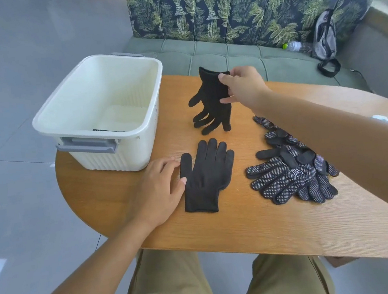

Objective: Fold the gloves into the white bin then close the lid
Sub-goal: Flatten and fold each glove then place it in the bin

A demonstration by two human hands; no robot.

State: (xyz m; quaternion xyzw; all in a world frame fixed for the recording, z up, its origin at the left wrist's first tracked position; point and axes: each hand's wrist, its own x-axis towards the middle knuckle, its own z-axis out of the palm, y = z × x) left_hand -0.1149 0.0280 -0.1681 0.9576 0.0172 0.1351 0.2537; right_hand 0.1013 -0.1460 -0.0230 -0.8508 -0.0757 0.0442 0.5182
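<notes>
**Matching the plain black pair before the fold**

Over the far side of the wooden table (220, 227), my right hand (244, 86) pinches a plain black glove (210, 102) by its cuff, thumb on one side and fingers curled on the other, so it hangs with its fingertips just brushing the tabletop. My left hand (161, 188) lies flat and relaxed, fingers straight, touching the thumb edge of a second plain black glove (207, 179) that lies spread with its cuff toward me. To my right sits a loose pile of dotted grip gloves (291, 175), well apart from the white bin (102, 108), which stands uncovered at the left edge of the table. Something dark lies on the bin floor near the front wall; I judge it to be a glove already put away, but too little shows to be sure. I cannot see the lid for certain.

My guess is that the hanging glove goes down onto the flat one next. The risk is in that landing: limp knit held only at the cuff can twist or bunch, so the fingers land crooked and the fold comes out lumpy. My left hand only rests at the edge, so the flat glove may slide on the smooth wood. The bin overhangs the table edge slightly, and a hard push could tip it.
</notes>
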